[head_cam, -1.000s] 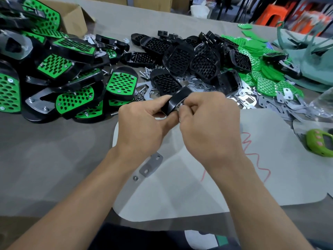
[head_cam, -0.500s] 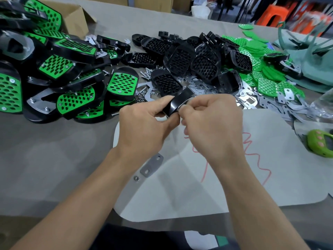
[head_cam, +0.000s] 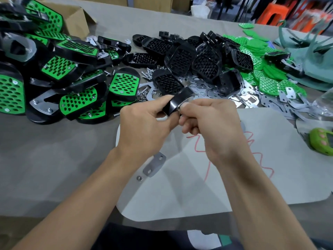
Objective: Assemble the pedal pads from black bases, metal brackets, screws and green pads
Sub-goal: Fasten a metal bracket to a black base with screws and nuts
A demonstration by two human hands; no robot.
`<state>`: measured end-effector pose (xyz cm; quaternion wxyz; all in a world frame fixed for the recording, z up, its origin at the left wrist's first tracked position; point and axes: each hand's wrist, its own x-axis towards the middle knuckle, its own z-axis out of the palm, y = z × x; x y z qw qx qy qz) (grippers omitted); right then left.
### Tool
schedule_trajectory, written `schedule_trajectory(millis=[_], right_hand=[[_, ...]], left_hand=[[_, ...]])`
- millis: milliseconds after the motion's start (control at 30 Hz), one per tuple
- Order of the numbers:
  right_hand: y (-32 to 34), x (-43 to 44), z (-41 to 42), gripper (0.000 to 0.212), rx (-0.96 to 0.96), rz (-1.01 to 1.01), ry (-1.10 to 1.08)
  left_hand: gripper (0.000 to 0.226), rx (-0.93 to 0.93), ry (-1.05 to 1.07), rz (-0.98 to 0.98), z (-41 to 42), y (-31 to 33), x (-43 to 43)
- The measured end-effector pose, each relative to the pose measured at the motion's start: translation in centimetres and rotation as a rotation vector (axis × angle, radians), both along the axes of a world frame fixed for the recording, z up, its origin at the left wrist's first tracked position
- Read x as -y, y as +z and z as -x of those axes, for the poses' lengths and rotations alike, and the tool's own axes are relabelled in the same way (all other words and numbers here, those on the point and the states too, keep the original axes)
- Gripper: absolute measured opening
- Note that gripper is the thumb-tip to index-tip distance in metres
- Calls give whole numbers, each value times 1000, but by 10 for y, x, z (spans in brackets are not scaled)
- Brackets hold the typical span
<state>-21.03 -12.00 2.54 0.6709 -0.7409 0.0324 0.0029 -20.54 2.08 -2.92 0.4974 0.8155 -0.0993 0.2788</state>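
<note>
Base [head_cam: 177, 103] was held above middle of surface, over mat [head_cam: 270, 177]. Left hand [head_cam: 142, 127] gripped its near end. Right hand [head_cam: 207, 121] pinched base edge, fingers curled. Metal glint there; part not identifiable.

Risk: small part could slip, drop, roll into far piles. Cause: fingertip-only hold.

Bracket [head_cam: 154, 166] and fastener [head_cam: 139, 178] lay at mat's left edge.

Box [head_cam: 75, 17] at far-left corner was open, contents hidden; finished pads [head_cam: 59, 83] were heaped beside it.
</note>
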Motion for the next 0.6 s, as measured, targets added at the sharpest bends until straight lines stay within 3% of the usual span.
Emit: schedule_trajectory(millis=[100,133,233,300,400,600], right_hand=[[-7,20,-7,9,191,375,-161],[-10,25,-8,19,209,455,-194],[-21,29,-13,52,87,409,-4],[-27,30,-20,45,45,235,-3],[-27,37,-26,32,48,-19,-42],[-29,49,-34,33,61,-25,152]], left_hand=[[19,-177,10,299,-5,4,-1],[19,-237,0,400,-7,5,-2],[14,-422,-95,684,-13,9,-2],[12,-509,-131,784,-14,9,-1],[18,-573,-151,755,-15,7,-2],[42,-543,-209,578,-16,12,-7]])
